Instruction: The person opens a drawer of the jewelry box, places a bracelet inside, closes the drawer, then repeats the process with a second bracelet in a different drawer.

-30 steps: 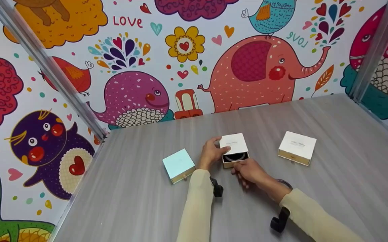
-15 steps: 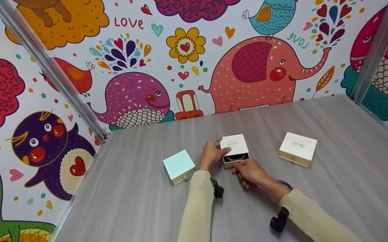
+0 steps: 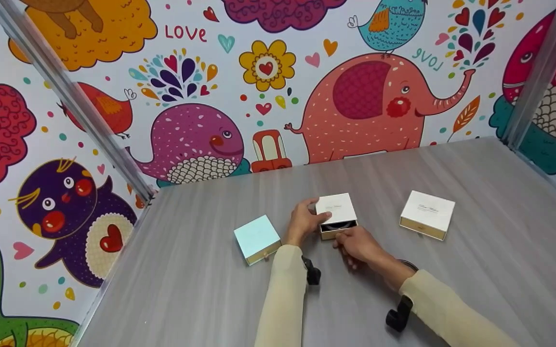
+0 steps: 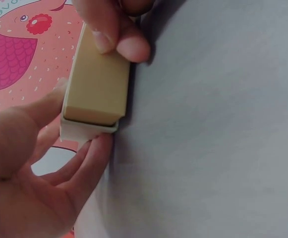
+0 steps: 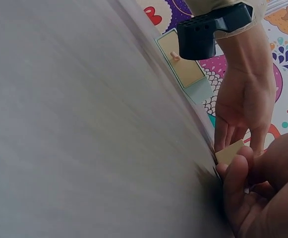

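A white drawer box [image 3: 336, 207] with small print on its lid stands on the table, its gold-fronted drawer [image 3: 331, 235] slid partly out towards me. In the narrow opening shows a black interior with a curved grey band, mostly covered. My left hand [image 3: 303, 220] grips the white sleeve, thumb on top and fingers along the side; the left wrist view shows fingers under the sleeve's edge [image 4: 86, 131]. With curled fingers my right hand [image 3: 361, 245] holds the drawer's front near its right end, thumb and fingertip against the gold face [image 4: 96, 84].
To the left lies a pale turquoise box [image 3: 258, 239] with a small pull tab. A second white box [image 3: 427, 214] sits to the right. A dark ring [image 3: 409, 264] peeks out behind my right forearm. A cartoon-printed wall [image 3: 268, 96] closes off the back.
The drawer has slid a little further into its sleeve, so the dark opening looks narrower. Both hands keep their hold, almost in the same place.
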A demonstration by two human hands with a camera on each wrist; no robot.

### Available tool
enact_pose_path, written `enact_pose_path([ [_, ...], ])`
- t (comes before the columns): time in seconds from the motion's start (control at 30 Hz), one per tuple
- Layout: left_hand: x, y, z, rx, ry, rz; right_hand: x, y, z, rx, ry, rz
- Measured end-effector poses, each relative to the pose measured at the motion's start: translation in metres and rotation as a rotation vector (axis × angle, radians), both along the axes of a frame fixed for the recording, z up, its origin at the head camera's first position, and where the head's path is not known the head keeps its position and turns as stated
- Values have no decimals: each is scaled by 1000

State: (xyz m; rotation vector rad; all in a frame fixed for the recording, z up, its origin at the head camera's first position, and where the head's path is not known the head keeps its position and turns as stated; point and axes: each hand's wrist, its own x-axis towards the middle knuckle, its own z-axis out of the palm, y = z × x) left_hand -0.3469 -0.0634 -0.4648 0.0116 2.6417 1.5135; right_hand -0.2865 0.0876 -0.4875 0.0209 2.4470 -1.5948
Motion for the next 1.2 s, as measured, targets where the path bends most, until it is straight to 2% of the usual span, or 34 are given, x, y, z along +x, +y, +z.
enact_pose_path([
  [0.47,-1,1,-2,15,4,5,-4,0,-3,19,21,0],
  [0.8,-2,2,-2,-9,1,11,-7,2,-1,43,25,9],
  [1.2,-1,2,-1,15,-10,8,-11,4,-3,62,18,24],
])
